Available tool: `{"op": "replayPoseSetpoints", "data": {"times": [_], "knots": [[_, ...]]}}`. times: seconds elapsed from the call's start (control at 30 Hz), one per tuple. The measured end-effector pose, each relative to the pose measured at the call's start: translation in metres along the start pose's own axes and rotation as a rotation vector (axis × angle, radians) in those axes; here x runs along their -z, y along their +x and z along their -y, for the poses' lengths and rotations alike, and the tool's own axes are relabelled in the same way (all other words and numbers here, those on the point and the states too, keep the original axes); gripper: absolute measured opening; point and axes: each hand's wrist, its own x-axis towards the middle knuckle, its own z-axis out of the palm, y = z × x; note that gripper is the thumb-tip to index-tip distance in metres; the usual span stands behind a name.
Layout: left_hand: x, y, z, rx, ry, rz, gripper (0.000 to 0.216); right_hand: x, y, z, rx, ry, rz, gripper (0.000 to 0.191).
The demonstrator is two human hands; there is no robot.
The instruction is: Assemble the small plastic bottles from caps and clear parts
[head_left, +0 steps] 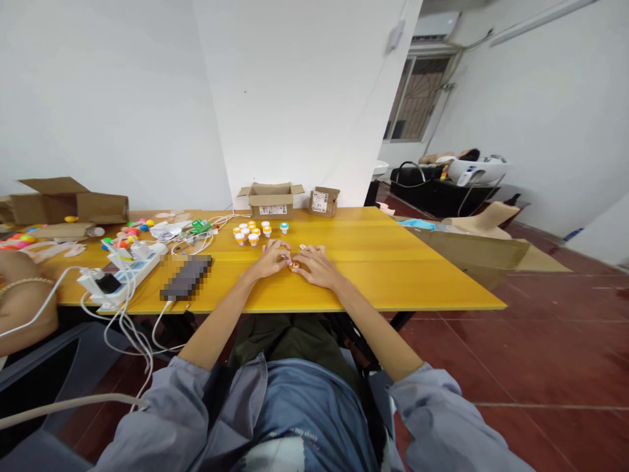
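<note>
My left hand [272, 257] and my right hand [317, 264] rest together on the yellow table [393, 269], fingertips meeting around a small orange and white piece [293, 265]. Both hands are curled in a pinch on it. Just beyond them stands a cluster of several small white caps with orange tops [250, 233], and one with a teal top [284, 227] to their right.
Two open cardboard boxes [271, 200] sit at the table's far edge. To the left lie a white power strip with cables [125, 272], a blurred dark phone [187, 277], coloured balls [132, 229] and a larger box [69, 203]. Another person's arm [22, 295] is at far left.
</note>
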Motion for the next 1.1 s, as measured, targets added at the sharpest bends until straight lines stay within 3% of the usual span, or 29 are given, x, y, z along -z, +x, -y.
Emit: {"op": "replayPoseSetpoints", "data": {"times": [1.1], "knots": [[-0.0036, 0.0005, -0.0019, -0.004, 0.055, 0.005, 0.015, 0.0068, -0.0008, 0.0046, -0.051, 0.026, 0.031, 0.035]]}}
